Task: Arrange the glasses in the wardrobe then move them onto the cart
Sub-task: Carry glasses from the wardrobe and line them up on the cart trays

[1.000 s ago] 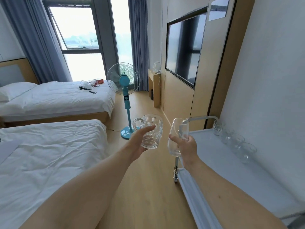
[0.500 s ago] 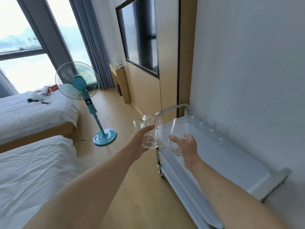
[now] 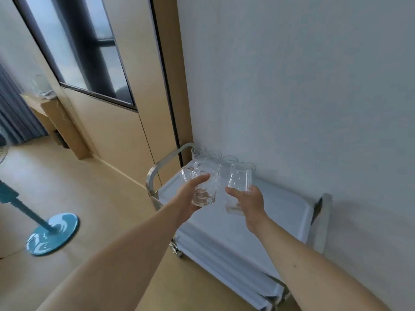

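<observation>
- Mug: clear glass, handle at its left, thick base, tilted; centre of frame, in the air above the cart.
- Tumbler: clear, tall, narrower toward the base; just right of the mug, also off the cart.
- Left hand: arm reaching in from lower left, grip wrapped round the mug, thumb across its front.
- Right hand: arm from lower right, grip closed round the tumbler's lower half.
- Row of glasses: clear, standing on the cart top against the wall, above the hands in frame.
- Blue fan base on the floor, lower left.
</observation>
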